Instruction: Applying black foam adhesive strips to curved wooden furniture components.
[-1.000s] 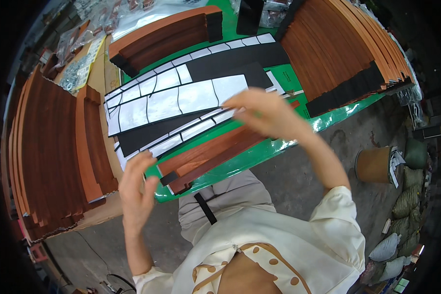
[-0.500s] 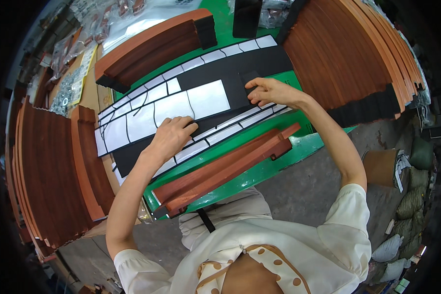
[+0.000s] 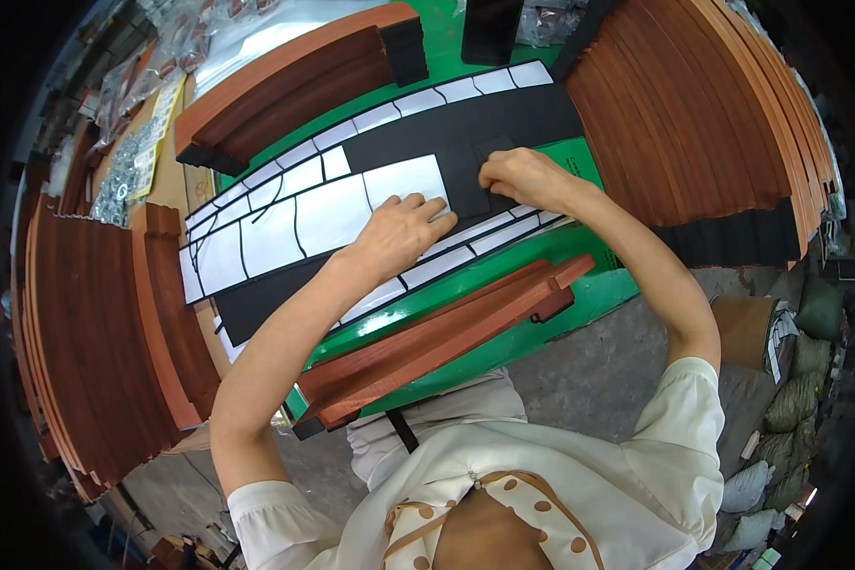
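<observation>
Hands on black-and-white sheet, landmark for everything here, lying across green tabletop. Left hand flat on sheet's white section, fingers spread and extended, palm down, pressing, gripping nothing. Right hand just right of left hand, at border between sheet's white part and black strip, fingers curled, tips pinched on small black piece of sheet; exact grip hidden under knuckles. Hands near each other, not touching.

Long reddish-brown wood strips just below sheet, near tabletop's front edge, lying roughly parallel to sheet, black-tipped end sticking out lower left. Second stack of brown strips above sheet, also parallel, black ends showing. Large pile of brown boards right of sheet, fanned, black band along lower edge. Another big pile of brown boards left of sheet, standing on edge, running down past tabletop. Clear bags far upper left of sheet, contents too small to tell. Sacks on floor well right and below sheet. Cream sleeves with dotted collar at bottom, below sheet.
</observation>
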